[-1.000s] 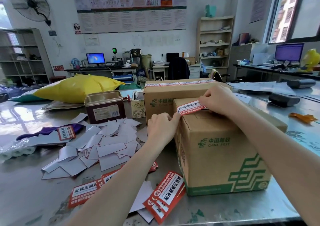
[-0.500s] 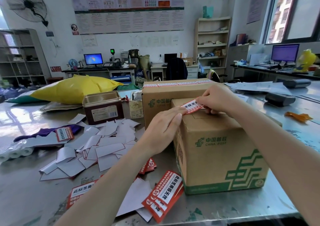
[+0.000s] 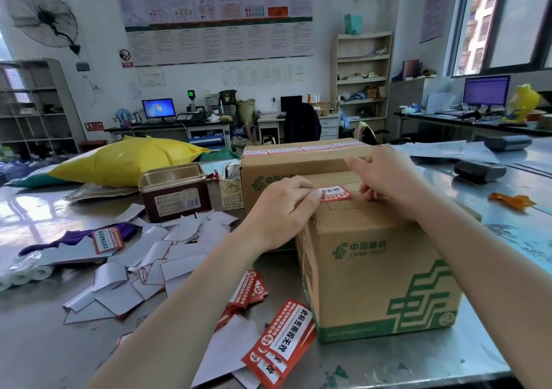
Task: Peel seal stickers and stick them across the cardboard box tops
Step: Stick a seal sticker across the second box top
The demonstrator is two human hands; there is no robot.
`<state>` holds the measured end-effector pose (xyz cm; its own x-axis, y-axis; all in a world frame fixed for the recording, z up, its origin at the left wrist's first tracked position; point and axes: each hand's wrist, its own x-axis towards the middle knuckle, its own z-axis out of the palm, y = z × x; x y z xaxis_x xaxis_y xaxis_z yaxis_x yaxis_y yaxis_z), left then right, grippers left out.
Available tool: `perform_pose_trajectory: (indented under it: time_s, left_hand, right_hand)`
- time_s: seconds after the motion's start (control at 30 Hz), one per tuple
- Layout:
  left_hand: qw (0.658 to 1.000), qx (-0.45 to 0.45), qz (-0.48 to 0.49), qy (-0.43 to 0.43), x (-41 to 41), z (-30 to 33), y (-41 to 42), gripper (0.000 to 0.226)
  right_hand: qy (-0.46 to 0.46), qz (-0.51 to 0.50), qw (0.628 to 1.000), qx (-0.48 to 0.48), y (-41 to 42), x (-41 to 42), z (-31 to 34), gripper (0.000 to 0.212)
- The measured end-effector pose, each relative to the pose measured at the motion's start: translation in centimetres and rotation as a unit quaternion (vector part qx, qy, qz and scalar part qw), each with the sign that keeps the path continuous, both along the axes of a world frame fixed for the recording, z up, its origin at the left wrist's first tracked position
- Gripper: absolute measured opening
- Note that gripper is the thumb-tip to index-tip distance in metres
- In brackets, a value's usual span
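Seal sticker point(image 3: 336, 193) lies on near box point(image 3: 379, 248) top, by its left edge. Left hand point(image 3: 285, 206) grip flat, pressing the sticker's end; right hand point(image 3: 385, 176) grip loosely curled beside it, contact unclear. Risk: uneven pressing leaves wrinkles or a skewed seal.

One head-worn wide-angle camera looks forward and down from above the near edge of the table point(image 3: 388, 364). It sits close over the box point(image 3: 376, 257), with both forearms entering from the bottom, and faces the far wall across the room.
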<state>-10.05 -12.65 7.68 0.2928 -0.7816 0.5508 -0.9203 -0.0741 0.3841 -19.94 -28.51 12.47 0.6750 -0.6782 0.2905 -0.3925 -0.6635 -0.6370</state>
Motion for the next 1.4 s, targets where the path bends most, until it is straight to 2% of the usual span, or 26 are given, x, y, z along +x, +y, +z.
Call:
perform_pose_trajectory:
  time_s: [0.13,0.27,0.37,0.43,0.53,0.6,0.7,0.8,0.93,1.03,1.1,1.23,1.3,1.4]
  left_hand:
    - [0.990,0.073,-0.050,0.110,-0.7,0.7,-1.1,0.047]
    - [0.987,0.140,-0.050,0.063,-1.3,1.2,-1.9,0.059]
    - [0.985,0.158,-0.054,0.047,-1.1,1.3,-1.7,0.061]
    - [0.986,0.126,-0.068,0.091,-1.3,0.9,-1.4,0.060]
    - [0.983,0.007,-0.060,0.174,-2.4,-1.2,-0.5,0.057]
    - [0.971,-0.041,-0.053,0.227,-3.2,-3.4,0.2,0.058]
    - [0.939,-0.069,-0.065,0.331,-4.1,-5.1,1.1,0.073]
    - [0.923,-0.067,-0.063,0.374,-4.8,-5.1,1.4,0.073]
    - [0.924,-0.057,-0.062,0.374,-5.6,-5.2,1.9,0.065]
    - [0.921,-0.030,-0.038,0.387,-5.7,-5.0,3.1,0.063]
    - [0.933,-0.004,-0.016,0.360,-5.3,-4.8,4.4,0.061]
    - [0.961,0.009,0.064,0.268,-3.8,-4.3,7.3,0.044]
    - [0.960,-0.009,0.119,0.255,-2.7,-4.2,8.9,0.037]
    - [0.952,0.012,0.184,0.244,-0.4,-5.3,11.4,0.033]
  right_hand:
    - [-0.032,-0.024,0.999,-0.008,-1.2,-1.0,-0.6,0.046]
    - [-0.042,-0.016,0.998,-0.039,-1.4,-0.8,-1.1,0.041]
    - [-0.029,-0.003,0.998,-0.064,-1.5,-0.6,-1.2,0.038]
    - [-0.020,0.025,0.995,-0.095,-1.4,-0.6,-1.2,0.036]
    - [-0.027,0.079,0.988,-0.133,-1.1,-0.7,-1.1,0.029]
    - [-0.024,0.119,0.982,-0.145,-0.7,-1.0,-1.0,0.023]
    - [0.027,0.171,0.971,-0.167,0.4,-1.2,-0.8,0.024]
    - [0.089,0.177,0.962,-0.186,1.9,-1.2,-0.7,0.029]
    - [0.161,0.149,0.950,-0.221,3.9,-0.6,-1.2,0.035]
    - [0.161,0.128,0.953,-0.222,4.7,-0.4,-1.5,0.032]
    - [0.149,0.132,0.955,-0.219,5.9,-0.8,-1.4,0.033]
    - [0.085,0.189,0.949,-0.238,9.8,-1.8,-1.7,0.033]
    - [0.050,0.234,0.942,-0.234,12.1,-2.1,-2.4,0.031]
    - [0.066,0.285,0.926,-0.240,14.9,-1.2,-4.5,0.029]
